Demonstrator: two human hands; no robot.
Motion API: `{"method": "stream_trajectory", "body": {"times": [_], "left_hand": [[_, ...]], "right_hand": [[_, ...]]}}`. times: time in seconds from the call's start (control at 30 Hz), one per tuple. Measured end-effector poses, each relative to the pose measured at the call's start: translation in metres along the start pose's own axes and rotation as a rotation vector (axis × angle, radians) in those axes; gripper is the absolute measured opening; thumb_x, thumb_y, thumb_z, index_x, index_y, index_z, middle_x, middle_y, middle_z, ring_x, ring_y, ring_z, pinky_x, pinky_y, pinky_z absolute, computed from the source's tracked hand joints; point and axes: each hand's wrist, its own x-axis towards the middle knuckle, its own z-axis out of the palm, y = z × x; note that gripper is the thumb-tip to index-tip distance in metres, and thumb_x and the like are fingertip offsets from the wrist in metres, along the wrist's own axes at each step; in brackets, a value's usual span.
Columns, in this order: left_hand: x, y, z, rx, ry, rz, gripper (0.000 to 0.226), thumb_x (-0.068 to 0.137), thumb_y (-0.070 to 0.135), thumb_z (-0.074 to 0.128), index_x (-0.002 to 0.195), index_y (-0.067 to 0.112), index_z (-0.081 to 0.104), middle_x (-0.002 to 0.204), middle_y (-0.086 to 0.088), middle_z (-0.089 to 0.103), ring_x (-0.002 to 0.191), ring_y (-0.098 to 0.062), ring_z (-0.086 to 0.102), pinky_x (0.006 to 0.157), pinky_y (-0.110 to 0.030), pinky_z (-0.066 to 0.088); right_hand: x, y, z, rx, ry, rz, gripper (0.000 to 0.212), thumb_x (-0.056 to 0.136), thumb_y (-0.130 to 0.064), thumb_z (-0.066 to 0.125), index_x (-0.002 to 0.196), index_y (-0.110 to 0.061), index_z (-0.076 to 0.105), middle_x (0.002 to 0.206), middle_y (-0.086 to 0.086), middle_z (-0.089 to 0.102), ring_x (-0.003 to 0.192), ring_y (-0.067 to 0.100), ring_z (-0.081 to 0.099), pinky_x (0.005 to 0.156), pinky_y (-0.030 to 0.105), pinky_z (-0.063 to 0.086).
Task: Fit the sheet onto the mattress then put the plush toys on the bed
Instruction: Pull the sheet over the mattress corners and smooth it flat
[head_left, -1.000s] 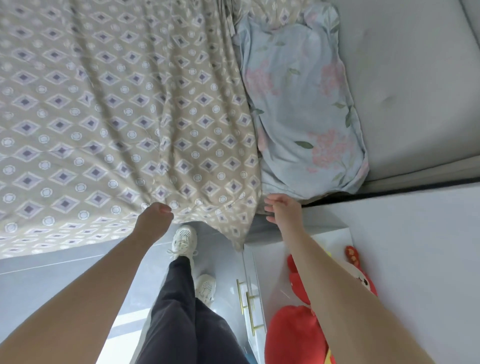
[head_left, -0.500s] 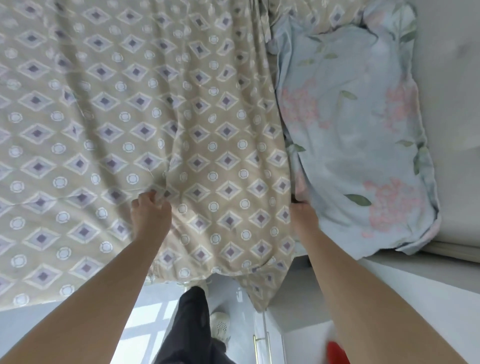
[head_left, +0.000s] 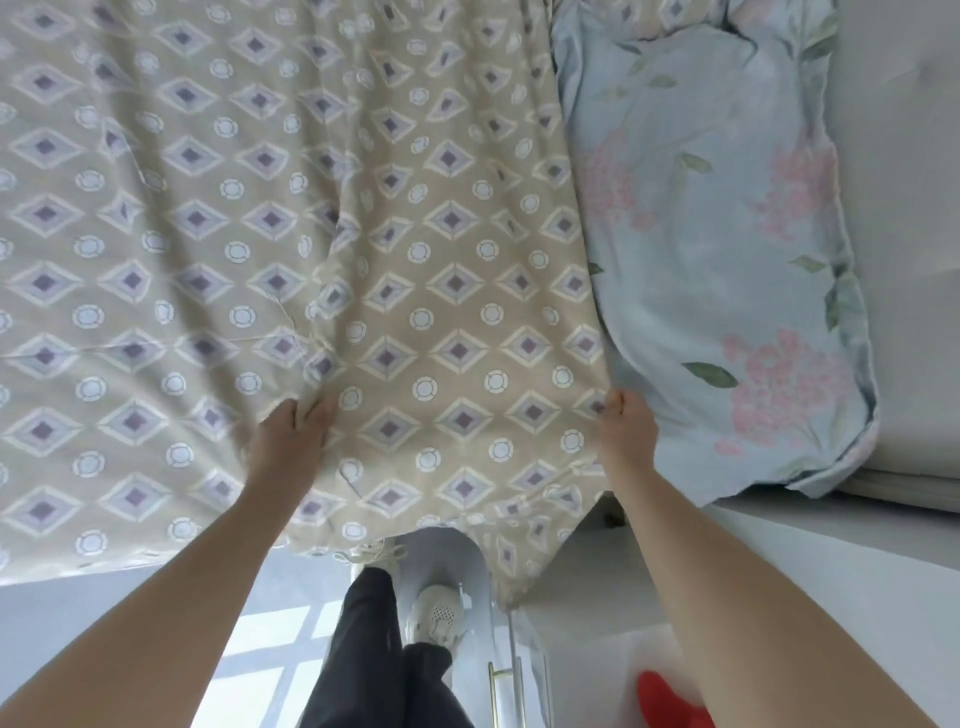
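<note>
A beige sheet (head_left: 260, 234) with purple diamonds and pale rings covers most of the bed and hangs over its near edge. My left hand (head_left: 291, 434) grips a bunched fold of the sheet near the edge. My right hand (head_left: 626, 423) pinches the sheet's right border, right beside a pale blue floral pillow (head_left: 727, 249). A red plush toy (head_left: 670, 701) shows only partly at the bottom right, behind my right forearm.
A grey padded headboard (head_left: 909, 208) runs along the right. A white nightstand (head_left: 597, 639) with a brass handle stands below the pillow. My dark trousers and white shoes (head_left: 434, 613) are on the pale floor between bed and nightstand.
Both hands have moved up from the bed's edge onto the sheet and taken hold of it. The view has closed in on the bed, and most of the red toy has left the frame.
</note>
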Motion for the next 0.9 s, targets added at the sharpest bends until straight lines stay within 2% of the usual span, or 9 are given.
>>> {"method": "stream_trajectory", "body": {"times": [0.1, 0.17, 0.23, 0.3, 0.4, 0.47, 0.57, 0.77, 0.9], "left_hand": [[0.001, -0.007, -0.004, -0.062, -0.012, -0.026, 0.033, 0.092, 0.034, 0.060, 0.078, 0.004, 0.053, 0.064, -0.008, 0.048, 0.058, -0.022, 0.043, 0.051, -0.031, 0.034], [0.000, -0.017, -0.011, -0.066, -0.113, -0.020, 0.019, 0.091, 0.028, 0.063, 0.083, 0.011, 0.059, 0.064, -0.005, 0.053, 0.058, -0.019, 0.046, 0.053, -0.029, 0.036], [-0.004, -0.024, -0.018, -0.078, -0.142, -0.031, 0.016, 0.091, 0.025, 0.064, 0.086, 0.010, 0.064, 0.066, -0.007, 0.057, 0.062, -0.021, 0.049, 0.059, -0.030, 0.038], [-0.007, -0.028, -0.022, -0.099, -0.116, -0.044, 0.023, 0.092, 0.025, 0.063, 0.075, 0.009, 0.062, 0.064, -0.008, 0.052, 0.063, -0.020, 0.045, 0.060, -0.031, 0.034], [-0.012, -0.029, -0.024, -0.158, -0.106, -0.074, 0.027, 0.091, 0.024, 0.062, 0.068, 0.011, 0.057, 0.058, -0.003, 0.043, 0.059, -0.018, 0.036, 0.056, -0.029, 0.028], [-0.017, -0.029, -0.025, -0.177, -0.105, -0.088, 0.028, 0.093, 0.020, 0.059, 0.066, 0.012, 0.053, 0.048, 0.004, 0.039, 0.053, -0.017, 0.030, 0.052, -0.028, 0.024], [-0.020, -0.031, -0.027, -0.238, -0.094, -0.088, 0.020, 0.094, 0.018, 0.057, 0.077, 0.007, 0.057, 0.048, 0.004, 0.037, 0.052, -0.016, 0.027, 0.050, -0.027, 0.023], [-0.028, -0.037, -0.035, -0.273, -0.071, -0.038, 0.023, 0.096, 0.024, 0.057, 0.096, 0.002, 0.062, 0.050, 0.009, 0.042, 0.047, -0.008, 0.033, 0.048, -0.023, 0.026], [-0.032, -0.036, -0.043, -0.294, -0.052, -0.002, 0.030, 0.081, 0.043, 0.064, 0.092, 0.015, 0.065, 0.080, -0.011, 0.050, 0.075, -0.020, 0.042, 0.066, -0.034, 0.033]], "right_hand": [[0.004, 0.010, -0.007, 0.023, -0.338, 0.063, 0.031, 0.099, -0.032, 0.049, 0.082, -0.008, 0.060, 0.075, 0.006, 0.056, 0.071, 0.023, 0.055, 0.064, 0.029, 0.042], [0.002, 0.022, -0.010, -0.056, -0.564, 0.167, 0.030, 0.091, -0.037, 0.061, 0.095, -0.008, 0.068, 0.090, 0.012, 0.070, 0.086, 0.028, 0.067, 0.081, 0.037, 0.056], [-0.004, 0.029, -0.011, -0.122, -0.676, 0.231, 0.045, 0.079, -0.034, 0.067, 0.109, 0.000, 0.065, 0.111, 0.026, 0.066, 0.100, 0.036, 0.067, 0.096, 0.053, 0.050], [-0.012, 0.024, -0.010, -0.094, -0.731, 0.250, 0.060, 0.068, -0.029, 0.068, 0.117, 0.005, 0.057, 0.120, 0.028, 0.059, 0.107, 0.039, 0.064, 0.100, 0.053, 0.046], [-0.028, 0.005, -0.007, 0.061, -0.804, 0.238, 0.035, 0.081, -0.003, 0.058, 0.115, 0.005, 0.062, 0.111, 0.023, 0.067, 0.102, 0.035, 0.065, 0.090, 0.039, 0.051], [-0.032, -0.005, -0.008, 0.131, -0.812, 0.218, 0.032, 0.081, 0.006, 0.053, 0.110, 0.002, 0.065, 0.109, 0.019, 0.068, 0.101, 0.032, 0.066, 0.089, 0.039, 0.054], [-0.027, -0.009, -0.020, 0.146, -0.828, 0.196, 0.038, 0.077, 0.005, 0.055, 0.115, 0.006, 0.061, 0.114, 0.020, 0.067, 0.108, 0.033, 0.064, 0.097, 0.045, 0.051], [-0.031, 0.009, -0.054, 0.087, -0.628, 0.133, 0.019, 0.091, -0.009, 0.057, 0.105, -0.003, 0.068, 0.109, 0.016, 0.071, 0.095, 0.023, 0.070, 0.077, 0.029, 0.058], [-0.066, 0.005, -0.044, 0.236, -0.856, 0.148, 0.025, 0.096, -0.012, 0.053, 0.119, -0.007, 0.061, 0.112, 0.014, 0.071, 0.101, 0.028, 0.069, 0.089, 0.039, 0.055]]}}
